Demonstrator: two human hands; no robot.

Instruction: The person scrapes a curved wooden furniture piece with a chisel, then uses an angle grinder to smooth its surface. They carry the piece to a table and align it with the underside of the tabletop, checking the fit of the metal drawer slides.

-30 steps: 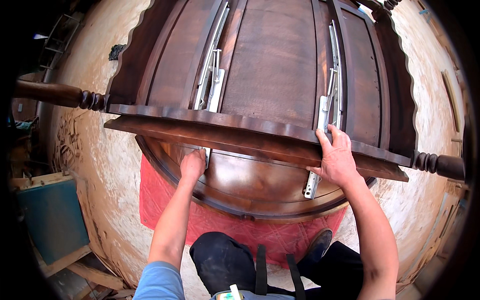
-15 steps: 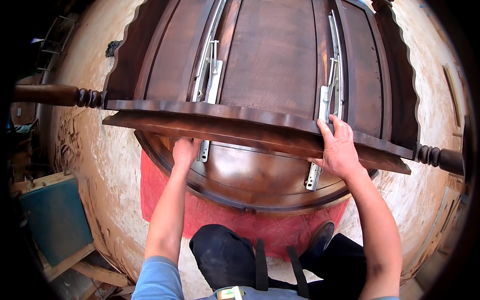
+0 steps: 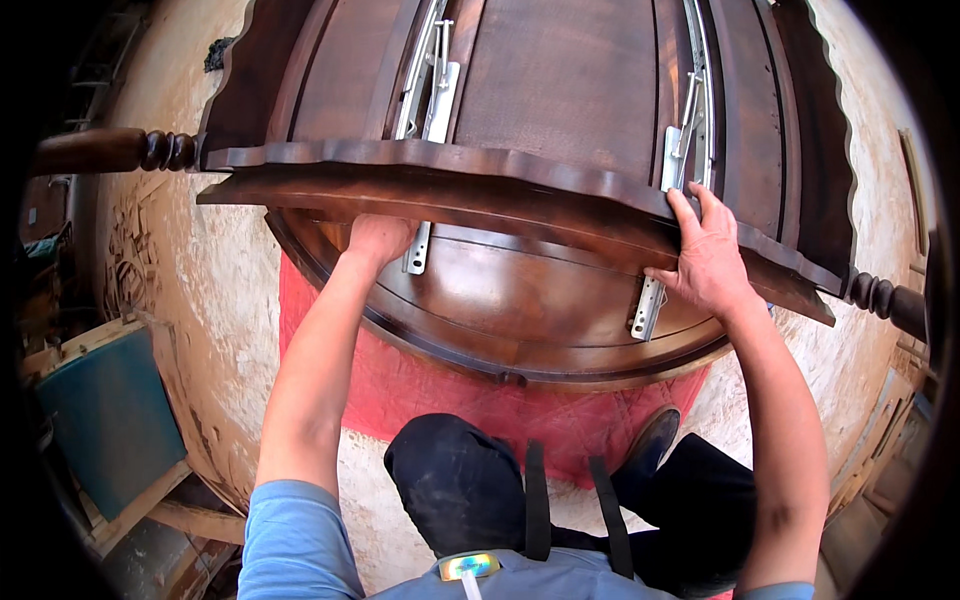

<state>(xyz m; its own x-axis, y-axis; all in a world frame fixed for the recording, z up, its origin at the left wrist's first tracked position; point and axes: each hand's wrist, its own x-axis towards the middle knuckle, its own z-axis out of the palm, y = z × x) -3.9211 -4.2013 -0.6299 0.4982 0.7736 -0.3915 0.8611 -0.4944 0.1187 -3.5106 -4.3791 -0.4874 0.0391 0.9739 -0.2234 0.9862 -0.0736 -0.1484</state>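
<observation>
A dark brown table frame lies with its turned legs (image 3: 100,152) sideways, and its scalloped wooden apron (image 3: 520,165) crosses in front of me. My right hand (image 3: 712,255) grips this apron at its right part, fingers over the upper edge and thumb beneath. Close by, the right metal slide (image 3: 648,308) sticks out below the apron. My left hand (image 3: 383,240) reaches under the apron beside the left metal slide (image 3: 418,248); its fingers are hidden there. Beneath the frame lies a glossy, curved wooden tabletop (image 3: 510,300).
A red cloth (image 3: 480,425) lies under the tabletop, on a pale, stained floor (image 3: 215,300). To the left stands a teal panel (image 3: 112,420) among wood pieces. Wood strips (image 3: 912,190) lie along the right side. My shoe (image 3: 655,440) is close to the tabletop's near edge.
The furniture sits higher in the picture. My left hand has gone further under the apron and nearer the left slide, hiding its fingers. My right hand keeps its hold on the apron.
</observation>
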